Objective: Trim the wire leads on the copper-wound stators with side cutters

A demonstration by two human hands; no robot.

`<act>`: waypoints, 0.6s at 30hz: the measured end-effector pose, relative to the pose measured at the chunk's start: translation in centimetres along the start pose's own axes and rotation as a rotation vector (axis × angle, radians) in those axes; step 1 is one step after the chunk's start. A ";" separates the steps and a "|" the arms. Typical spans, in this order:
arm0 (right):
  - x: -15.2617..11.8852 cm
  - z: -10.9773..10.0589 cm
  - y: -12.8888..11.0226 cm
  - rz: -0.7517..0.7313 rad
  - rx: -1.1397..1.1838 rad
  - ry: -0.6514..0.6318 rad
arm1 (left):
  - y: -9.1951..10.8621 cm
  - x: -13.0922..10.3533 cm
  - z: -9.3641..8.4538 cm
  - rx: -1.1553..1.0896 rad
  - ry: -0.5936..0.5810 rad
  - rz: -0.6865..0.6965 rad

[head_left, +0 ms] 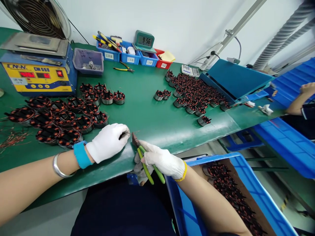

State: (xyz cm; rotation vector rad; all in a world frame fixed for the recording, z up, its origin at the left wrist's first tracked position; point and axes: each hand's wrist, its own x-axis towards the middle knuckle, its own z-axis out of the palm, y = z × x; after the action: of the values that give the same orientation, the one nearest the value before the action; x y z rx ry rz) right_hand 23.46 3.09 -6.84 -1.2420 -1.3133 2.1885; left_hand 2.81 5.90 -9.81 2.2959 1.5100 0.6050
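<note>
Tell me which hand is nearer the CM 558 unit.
Left. The left hand is in front of the CM 558 unit, to its right; the right hand, holding green-handled pliers, is farther right.

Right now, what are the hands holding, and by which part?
The right hand holds green-handled pliers by their handles; whether the left hand holds anything cannot be told.

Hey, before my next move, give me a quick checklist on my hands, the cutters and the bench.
1. Gloves on: ok, left hand and right hand are both gloved.
2. Cutters held: ok, the right hand grips the green-handled cutters.
3. Cutter tips well clear of left fingers: not ok, I'd say; they look very close.
4. Left hand's contents: cannot tell, too small and hidden.
5. Bench free of scraps: not ok, loose copper-coloured wires lie far left.
</note>
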 end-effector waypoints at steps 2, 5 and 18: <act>0.2 -0.1 0.1 -0.010 -0.027 -0.007 | 0.0 0.0 0.0 0.002 -0.004 0.007; 0.4 -0.4 0.2 -0.005 -0.058 -0.017 | -0.1 0.0 0.0 0.006 -0.002 0.017; 0.6 -0.2 -0.6 0.033 -0.156 -0.022 | 0.1 0.0 -0.2 0.012 -0.014 0.024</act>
State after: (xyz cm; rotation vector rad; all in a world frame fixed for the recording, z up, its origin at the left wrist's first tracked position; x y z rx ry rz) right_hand 23.18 3.92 -6.76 -1.3079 -1.5079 2.1622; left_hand 2.79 5.84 -9.58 2.3256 1.4855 0.5862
